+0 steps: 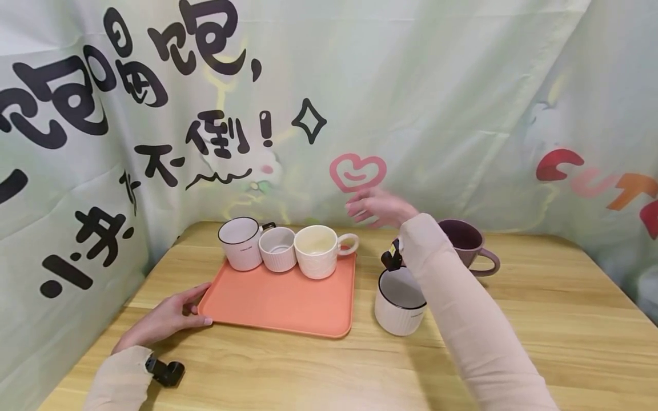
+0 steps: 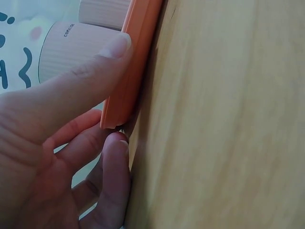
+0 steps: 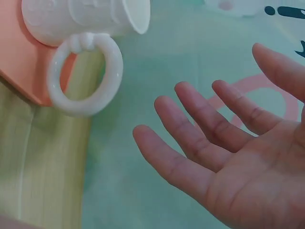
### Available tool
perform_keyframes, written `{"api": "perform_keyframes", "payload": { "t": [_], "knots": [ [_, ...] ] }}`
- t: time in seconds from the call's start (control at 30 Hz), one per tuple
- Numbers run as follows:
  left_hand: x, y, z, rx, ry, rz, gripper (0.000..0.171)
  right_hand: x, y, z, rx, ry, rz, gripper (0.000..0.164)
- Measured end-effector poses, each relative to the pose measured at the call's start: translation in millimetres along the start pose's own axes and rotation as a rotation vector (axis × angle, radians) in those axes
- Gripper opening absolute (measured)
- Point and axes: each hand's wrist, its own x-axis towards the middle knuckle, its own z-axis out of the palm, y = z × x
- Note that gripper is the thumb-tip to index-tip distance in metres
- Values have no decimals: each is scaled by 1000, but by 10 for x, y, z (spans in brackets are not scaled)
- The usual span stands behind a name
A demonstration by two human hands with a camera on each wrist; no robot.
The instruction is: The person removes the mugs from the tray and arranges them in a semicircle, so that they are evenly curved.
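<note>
My left hand (image 1: pixel 163 319) holds the front left corner of an orange tray (image 1: pixel 277 302), thumb along the front rim and fingers at the left side. In the left wrist view the thumb (image 2: pixel 86 76) lies against the tray's edge. Along the tray's back stand a white mug with a black rim (image 1: pixel 241 245), a small ribbed cup (image 1: pixel 277 251) and a cream mug (image 1: pixel 315 254) whose ring handle points right. My right hand (image 1: pixel 380 206) is raised, empty, up and to the right of the cream mug. Its fingers are spread and apart from the mug's handle (image 3: pixel 114 71).
Right of the tray stands a ribbed white mug with a black rim (image 1: pixel 398 308), partly behind the right forearm. A purple mug (image 1: pixel 468 242) stands farther back, its handle to the right. A printed curtain (image 1: pixel 437 114) hangs behind the wooden table (image 1: pixel 288 371).
</note>
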Motion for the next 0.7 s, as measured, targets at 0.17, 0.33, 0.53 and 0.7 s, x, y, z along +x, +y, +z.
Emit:
{"api": "perform_keyframes", "payload": {
  "t": [0.17, 0.33, 0.53, 0.7],
  "knots": [
    [7, -1, 70, -16, -17, -1, 89, 42, -9, 77, 1, -16, 33, 49],
    [1, -21, 54, 29, -1, -24, 89, 95, -12, 145, 35, -30, 49, 48],
    [4, -24, 0, 11, -7, -9, 88, 144, -38, 188, 36, -77, 73, 47],
    [2, 0, -19, 20, -7, -2, 88, 171, -43, 210, 82, -136, 141, 48]
  ]
}}
